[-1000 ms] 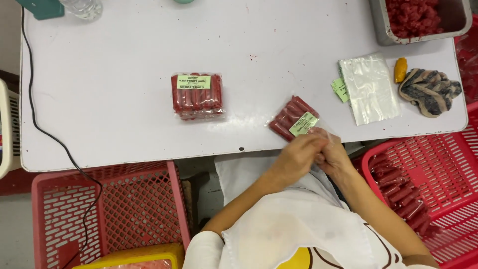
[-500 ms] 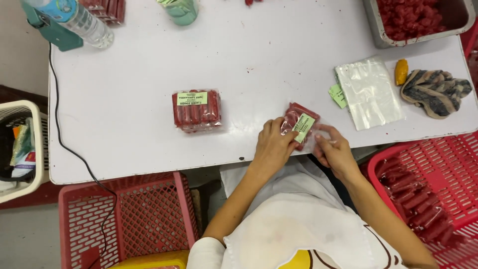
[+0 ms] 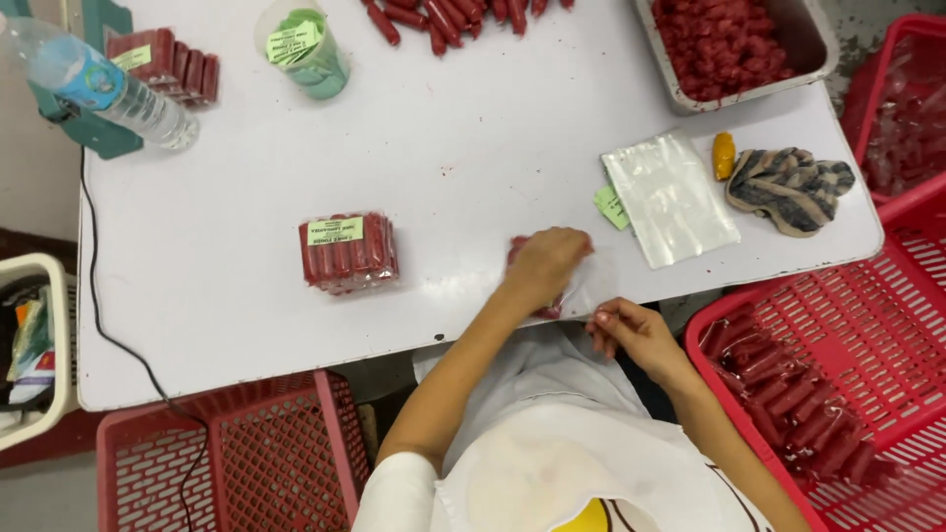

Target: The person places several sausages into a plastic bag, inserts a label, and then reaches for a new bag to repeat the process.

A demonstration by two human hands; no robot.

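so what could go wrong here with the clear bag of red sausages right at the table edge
1. The clear bag of red sausages lies at the white table's near edge under the left hand; a push could tip it off.
2. The right hand pinches the bag's corner, so the thin film may tear or crease.
3. The small green label lies loose beside the empty clear bag and could be brushed away.
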